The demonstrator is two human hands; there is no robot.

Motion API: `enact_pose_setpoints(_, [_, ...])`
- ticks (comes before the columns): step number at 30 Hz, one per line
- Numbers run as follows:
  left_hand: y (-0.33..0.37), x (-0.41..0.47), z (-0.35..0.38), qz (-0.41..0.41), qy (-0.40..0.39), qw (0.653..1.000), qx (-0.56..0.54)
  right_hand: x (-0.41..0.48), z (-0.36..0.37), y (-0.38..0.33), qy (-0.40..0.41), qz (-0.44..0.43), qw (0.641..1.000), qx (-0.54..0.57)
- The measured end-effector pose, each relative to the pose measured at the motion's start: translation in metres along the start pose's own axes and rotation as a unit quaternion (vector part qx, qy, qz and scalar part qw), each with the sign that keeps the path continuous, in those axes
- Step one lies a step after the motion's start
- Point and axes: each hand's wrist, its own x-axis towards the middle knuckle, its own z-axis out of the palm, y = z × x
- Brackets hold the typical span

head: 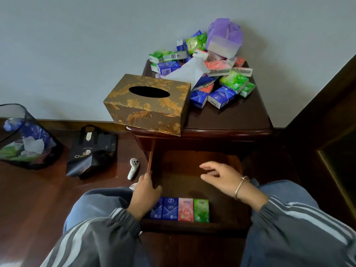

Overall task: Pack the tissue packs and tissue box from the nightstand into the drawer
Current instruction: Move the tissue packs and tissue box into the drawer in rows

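I am looking down at the open drawer [179, 170] at 6 o'clock in my view. The left hand [144, 191] holds the drawer's left wall, with the thumb inside and the fingers on the outside. The right hand [225, 180] hangs over the middle of the drawer with its fingers spread loose, and it holds nothing. A row of four packs [185, 209] stands side by side at the front of the drawer: two blue, one pink, one green. The gold tissue box [148, 105] sits at 12 o'clock on the front left corner of the nightstand [231, 118], sticking out a little over the edge. The pile of tissue packs [221, 78] lies at 1 o'clock at the back of the nightstand, with a purple bag [224, 37] on top. On the floor at 9 o'clock are a bin [25, 139], a black bag [92, 151] and a white controller [133, 168].
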Motion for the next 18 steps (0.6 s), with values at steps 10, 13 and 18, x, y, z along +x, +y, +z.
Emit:
enact_pose_setpoints(10, [0.146, -0.035, -0.044, 0.346, -0.015, 0.936, 0.065, 0.026, -0.145, 0.016, 0.37, -0.01, 0.921, -0.123])
enact_pose_setpoints(13, [0.188, -0.02, -0.046, 0.384, 0.082, 0.912, 0.116, 0.06, -0.145, 0.02, 0.289, 0.044, 0.939, -0.182])
enact_pose_setpoints(18, [0.233, 0.025, -0.034, 0.358, 0.2, 0.834, 0.37, 0.078, -0.124, 0.028, 0.331, 0.084, 0.903, -0.261])
